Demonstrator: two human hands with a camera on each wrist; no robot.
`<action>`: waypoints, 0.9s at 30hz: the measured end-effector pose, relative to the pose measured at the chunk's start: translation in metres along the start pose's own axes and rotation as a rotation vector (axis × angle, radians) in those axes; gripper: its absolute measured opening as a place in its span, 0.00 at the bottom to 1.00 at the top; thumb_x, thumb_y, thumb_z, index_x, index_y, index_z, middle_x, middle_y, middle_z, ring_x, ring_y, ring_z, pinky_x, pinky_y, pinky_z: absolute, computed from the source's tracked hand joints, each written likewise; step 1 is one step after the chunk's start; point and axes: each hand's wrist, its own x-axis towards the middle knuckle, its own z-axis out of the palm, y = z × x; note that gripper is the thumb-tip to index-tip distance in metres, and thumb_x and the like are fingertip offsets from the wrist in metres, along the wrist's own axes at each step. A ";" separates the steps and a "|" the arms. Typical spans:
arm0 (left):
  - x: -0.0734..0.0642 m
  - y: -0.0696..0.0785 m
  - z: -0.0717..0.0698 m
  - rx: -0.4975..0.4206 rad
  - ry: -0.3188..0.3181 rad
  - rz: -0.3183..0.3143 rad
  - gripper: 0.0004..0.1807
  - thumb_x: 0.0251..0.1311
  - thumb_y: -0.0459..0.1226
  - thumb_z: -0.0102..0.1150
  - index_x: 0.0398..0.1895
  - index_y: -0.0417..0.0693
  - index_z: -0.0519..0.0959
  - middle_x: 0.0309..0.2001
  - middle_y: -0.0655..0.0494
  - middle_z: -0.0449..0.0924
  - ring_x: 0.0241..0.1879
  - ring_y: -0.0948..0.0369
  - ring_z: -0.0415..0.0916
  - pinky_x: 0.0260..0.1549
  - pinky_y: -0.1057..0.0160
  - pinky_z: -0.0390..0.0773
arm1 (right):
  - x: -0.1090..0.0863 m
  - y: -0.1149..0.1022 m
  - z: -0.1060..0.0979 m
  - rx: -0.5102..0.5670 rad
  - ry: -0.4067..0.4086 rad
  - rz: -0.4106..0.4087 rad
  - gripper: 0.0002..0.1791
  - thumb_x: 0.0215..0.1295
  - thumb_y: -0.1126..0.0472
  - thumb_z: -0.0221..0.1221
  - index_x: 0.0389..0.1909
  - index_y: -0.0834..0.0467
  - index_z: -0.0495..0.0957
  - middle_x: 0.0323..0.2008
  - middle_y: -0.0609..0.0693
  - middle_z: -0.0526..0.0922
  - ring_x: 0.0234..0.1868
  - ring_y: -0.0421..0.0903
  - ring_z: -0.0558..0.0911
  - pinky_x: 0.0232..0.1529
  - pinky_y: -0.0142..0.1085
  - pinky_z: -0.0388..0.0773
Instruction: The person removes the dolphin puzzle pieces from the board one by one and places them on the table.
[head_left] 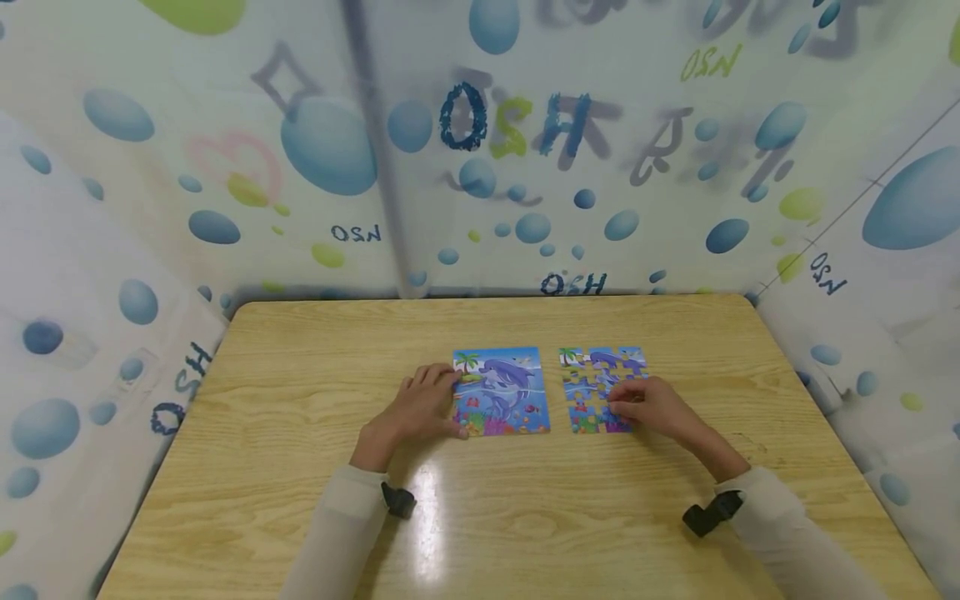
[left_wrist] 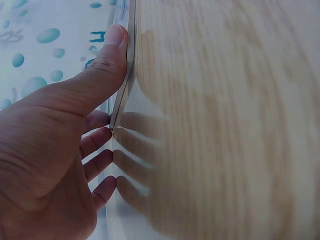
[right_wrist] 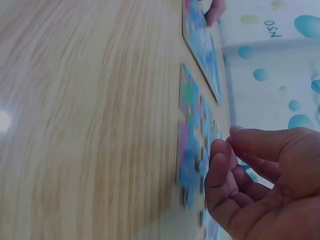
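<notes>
My left hand (head_left: 422, 406) lies at the left edge of a square dolphin picture board (head_left: 501, 392), its thumb by the near corner. In the left wrist view the thumb (left_wrist: 114, 42) touches the board's thin edge, and the other fingertips rest on the table. To the right lies a jigsaw puzzle (head_left: 588, 387) with a similar dolphin picture, gaps showing between its pieces. My right hand (head_left: 656, 407) is over the puzzle's near right part. In the right wrist view its fingers are curled, with thumb and index fingertips (right_wrist: 220, 148) together; I cannot tell whether they pinch a piece.
Both pictures lie on a wood-grain table (head_left: 300, 358), the board and the puzzle separated by a narrow strip. A curtain-like wall (head_left: 637, 100) with blue and green spots stands behind the table's far edge and along both sides. Each wrist wears a small black camera (head_left: 712, 512).
</notes>
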 end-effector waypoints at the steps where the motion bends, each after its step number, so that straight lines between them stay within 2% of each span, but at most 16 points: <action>1: 0.000 0.000 0.000 0.001 -0.001 -0.001 0.55 0.46 0.59 0.73 0.74 0.44 0.62 0.72 0.47 0.59 0.71 0.45 0.54 0.62 0.43 0.62 | 0.001 -0.002 0.002 0.006 0.002 -0.004 0.08 0.67 0.63 0.61 0.42 0.64 0.84 0.34 0.53 0.85 0.29 0.42 0.79 0.28 0.33 0.77; 9: 0.000 0.001 -0.001 0.006 -0.008 -0.004 0.56 0.46 0.60 0.73 0.75 0.44 0.61 0.72 0.47 0.58 0.71 0.45 0.53 0.64 0.42 0.61 | 0.011 -0.018 0.021 0.037 -0.024 -0.045 0.09 0.68 0.63 0.61 0.44 0.62 0.84 0.37 0.53 0.86 0.33 0.44 0.83 0.33 0.35 0.80; 16: 0.001 0.000 0.000 0.003 -0.010 -0.010 0.55 0.46 0.59 0.73 0.75 0.44 0.61 0.72 0.47 0.58 0.71 0.45 0.53 0.63 0.43 0.61 | 0.022 -0.031 0.031 0.035 -0.017 -0.082 0.11 0.68 0.62 0.61 0.47 0.63 0.83 0.39 0.54 0.84 0.35 0.44 0.82 0.34 0.36 0.81; 22: 0.000 0.000 -0.001 0.001 -0.011 -0.012 0.55 0.47 0.59 0.73 0.75 0.44 0.61 0.72 0.47 0.58 0.71 0.45 0.53 0.62 0.43 0.61 | 0.030 -0.039 0.042 0.032 -0.031 -0.088 0.15 0.67 0.63 0.61 0.52 0.64 0.82 0.39 0.53 0.83 0.33 0.43 0.80 0.32 0.36 0.80; 27: 0.001 0.000 0.000 0.001 -0.012 -0.013 0.55 0.47 0.59 0.73 0.75 0.44 0.61 0.72 0.47 0.58 0.71 0.45 0.53 0.63 0.43 0.61 | 0.034 -0.050 0.054 -0.012 -0.037 -0.140 0.15 0.65 0.65 0.60 0.51 0.65 0.81 0.36 0.52 0.82 0.32 0.42 0.80 0.32 0.36 0.79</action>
